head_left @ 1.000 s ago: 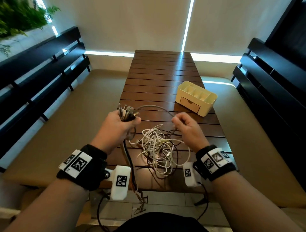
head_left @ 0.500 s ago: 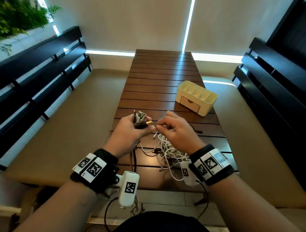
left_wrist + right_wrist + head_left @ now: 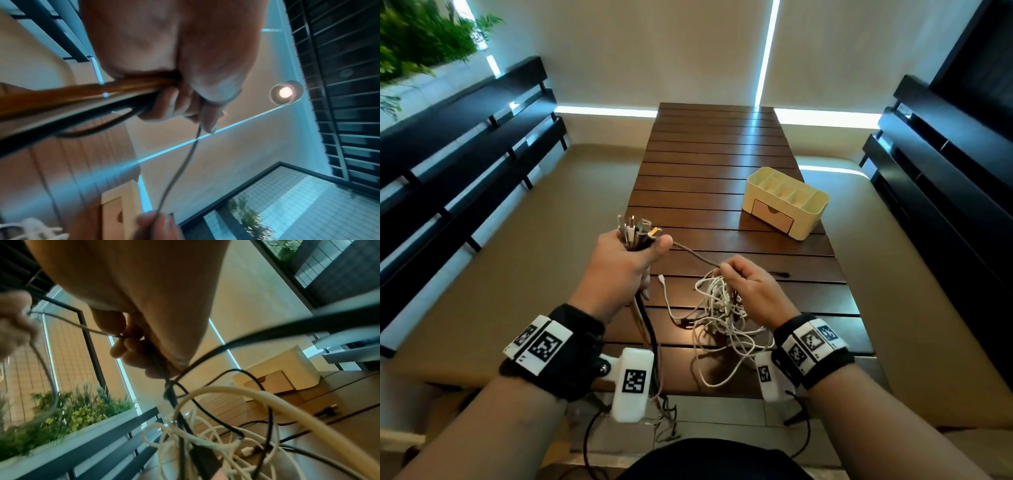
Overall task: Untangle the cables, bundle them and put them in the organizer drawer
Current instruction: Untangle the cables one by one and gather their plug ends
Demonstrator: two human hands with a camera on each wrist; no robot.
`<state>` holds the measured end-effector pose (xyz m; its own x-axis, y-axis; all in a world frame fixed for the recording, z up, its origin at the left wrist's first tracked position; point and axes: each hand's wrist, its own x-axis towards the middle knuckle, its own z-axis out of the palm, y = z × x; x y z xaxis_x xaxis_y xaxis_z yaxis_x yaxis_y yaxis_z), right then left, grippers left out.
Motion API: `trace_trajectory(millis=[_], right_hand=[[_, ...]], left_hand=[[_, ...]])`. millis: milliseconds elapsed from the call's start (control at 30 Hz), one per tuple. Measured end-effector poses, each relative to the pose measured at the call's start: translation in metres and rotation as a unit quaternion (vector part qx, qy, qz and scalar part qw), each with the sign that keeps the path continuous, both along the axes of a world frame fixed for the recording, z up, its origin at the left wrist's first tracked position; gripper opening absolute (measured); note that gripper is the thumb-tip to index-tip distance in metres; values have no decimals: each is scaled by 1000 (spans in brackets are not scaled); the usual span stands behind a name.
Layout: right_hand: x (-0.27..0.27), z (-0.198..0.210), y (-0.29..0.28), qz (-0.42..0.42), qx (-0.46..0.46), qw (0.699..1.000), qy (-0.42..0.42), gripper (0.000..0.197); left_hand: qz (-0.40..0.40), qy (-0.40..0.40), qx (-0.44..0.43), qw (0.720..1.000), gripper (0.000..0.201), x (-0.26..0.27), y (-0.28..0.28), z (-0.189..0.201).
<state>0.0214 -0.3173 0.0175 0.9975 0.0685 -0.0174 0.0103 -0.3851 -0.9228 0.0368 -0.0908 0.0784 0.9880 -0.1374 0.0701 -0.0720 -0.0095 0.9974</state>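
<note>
A lounge or seating nook, seemingly in a home: cushioned benches (image 3: 493, 274) with dark slatted backs flank a slatted wooden surface (image 3: 715, 157), with blinds (image 3: 654, 51), plants (image 3: 417, 37) and a bulb (image 3: 285, 92).

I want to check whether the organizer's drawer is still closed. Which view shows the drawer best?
The head view: the drawer sits sharp and unobstructed in the front of the organizer, closed. The right wrist view shows it blurrier, behind cable loops, also closed. The left wrist view catches only a blurred corner.
</note>
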Motion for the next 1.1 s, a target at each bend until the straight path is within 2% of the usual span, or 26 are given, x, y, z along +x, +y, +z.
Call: trace_trajectory(millis=[100, 200, 267, 367, 533, 633, 700, 833, 967, 1100], right_hand=[[6, 15, 0, -8, -6, 999, -41, 14], [12, 22, -2, 9, -49, 997, -60, 9], [12, 22, -2, 26, -85, 994, -71, 8], [8, 26, 7, 57, -119, 984, -118, 8], [4, 43, 24, 77, -74, 977, -186, 6], [4, 50, 22, 62, -45, 977, -197, 7], [4, 51, 20, 59, -32, 979, -191, 6], [3, 39, 21, 63, -6, 990, -126, 10], [5, 11, 24, 87, -76, 993, -40, 18], [5, -7, 22, 68, -99, 993, 1, 24]], left_hand=[[41, 55, 23, 997, 22, 2, 6, -16], [107, 23, 49, 993, 20, 4, 10, -22], [113, -14, 75, 991, 21, 3, 9, -20], [56, -36, 103, 993, 19, 0, -2, -15], [-43, -53, 156, 985, 17, -1, -16, -14], [-78, -52, 192, 977, 29, 0, -16, -10], [-82, -58, 197, 975, 34, -1, -16, -8], [-49, -73, 144, 986, 37, -1, -15, -5], [-22, -86, 95, 992, 44, 2, -11, 3], [32, -57, 37, 997, 36, -1, -8, 4]])
